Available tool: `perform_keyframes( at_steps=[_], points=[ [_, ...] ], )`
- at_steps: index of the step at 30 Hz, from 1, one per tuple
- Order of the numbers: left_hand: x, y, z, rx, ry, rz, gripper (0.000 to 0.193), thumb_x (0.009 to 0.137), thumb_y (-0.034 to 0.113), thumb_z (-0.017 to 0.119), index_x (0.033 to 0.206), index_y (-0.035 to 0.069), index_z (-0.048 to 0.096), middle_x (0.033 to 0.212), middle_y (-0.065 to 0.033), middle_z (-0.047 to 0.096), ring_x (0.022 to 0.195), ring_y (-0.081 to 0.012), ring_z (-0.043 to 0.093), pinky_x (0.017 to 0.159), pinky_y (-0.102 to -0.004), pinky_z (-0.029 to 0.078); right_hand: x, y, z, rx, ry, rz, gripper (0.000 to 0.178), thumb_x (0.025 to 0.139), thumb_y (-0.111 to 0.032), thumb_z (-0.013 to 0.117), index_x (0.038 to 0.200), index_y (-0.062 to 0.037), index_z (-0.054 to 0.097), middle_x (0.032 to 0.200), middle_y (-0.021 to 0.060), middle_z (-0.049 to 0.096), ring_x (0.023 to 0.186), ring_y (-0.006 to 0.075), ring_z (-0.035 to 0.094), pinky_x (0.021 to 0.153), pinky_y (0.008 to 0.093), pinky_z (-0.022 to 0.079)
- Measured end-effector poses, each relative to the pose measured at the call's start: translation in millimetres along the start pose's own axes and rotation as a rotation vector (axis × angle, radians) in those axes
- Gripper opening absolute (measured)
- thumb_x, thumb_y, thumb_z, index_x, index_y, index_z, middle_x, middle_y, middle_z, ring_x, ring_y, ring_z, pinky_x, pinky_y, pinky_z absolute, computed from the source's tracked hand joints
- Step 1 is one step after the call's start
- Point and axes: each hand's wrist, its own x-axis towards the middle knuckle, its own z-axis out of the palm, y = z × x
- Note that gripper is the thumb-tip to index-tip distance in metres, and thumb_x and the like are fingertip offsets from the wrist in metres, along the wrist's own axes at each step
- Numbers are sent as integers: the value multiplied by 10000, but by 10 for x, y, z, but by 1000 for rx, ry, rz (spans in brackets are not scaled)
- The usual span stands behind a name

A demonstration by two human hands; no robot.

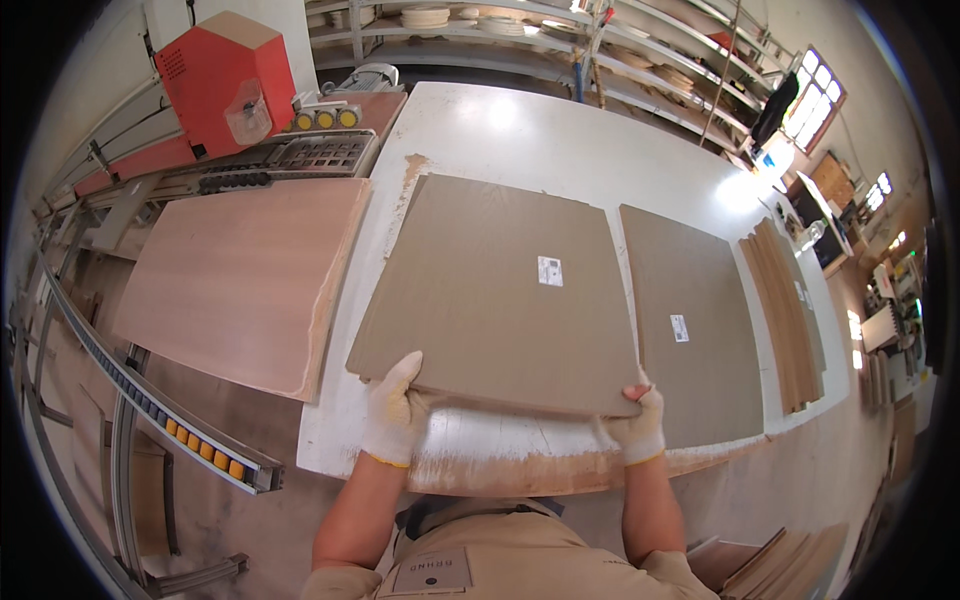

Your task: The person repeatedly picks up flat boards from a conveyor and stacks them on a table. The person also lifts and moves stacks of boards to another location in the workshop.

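Note:
A large grey-brown wood panel [490, 300] with a small white label lies in front of me on a white table [470, 135]. More panel edges show under its left side, so it seems to top a stack. My left hand [398, 410], in a pale glove, grips the near left corner, thumb on top and fingers hidden below. My right hand [640, 425], gloved with a bare thumb tip, holds the near right corner the same way. Just right of it lies another labelled grey-brown panel [690, 330].
Left of the table rests a pinkish wood sheet [240, 285] beside a red machine [225, 85] and a roller rail [170, 420]. A pile of narrow brown boards [785, 315] lies at the table's right end. Shelves [480, 45] stand behind; more boards [785, 565] sit low at right.

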Motion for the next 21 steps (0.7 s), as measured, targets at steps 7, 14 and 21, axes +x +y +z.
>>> perform_keyframes(
  at_steps=[7,14,21],
  points=[
    [-532,472,-355,1171,-18,-241,306,1038,245,656,1219,-1,663,1014,-130,759,849,-208,729,732,-360,584,129,-535,116,-1248,435,-177,579,950,-142,600,1519,-53,543,1251,174,716,1111,273,702,992,405,546],
    [256,378,-665,1867,239,610,647,1023,451,597,1509,31,519,1464,-267,573,1286,-453,598,1096,-501,479,828,-31,241,-1202,195,-219,690,933,-110,573,1612,-90,452,1432,226,622,1302,288,614,1125,365,440],
    [320,241,-738,1657,214,519,681,998,450,613,1525,30,514,1458,-270,600,1314,-424,603,1121,-473,466,818,26,414,-1073,120,-179,729,938,-82,557,1645,-60,378,1399,182,630,1226,245,649,1080,352,457]
  ],
)
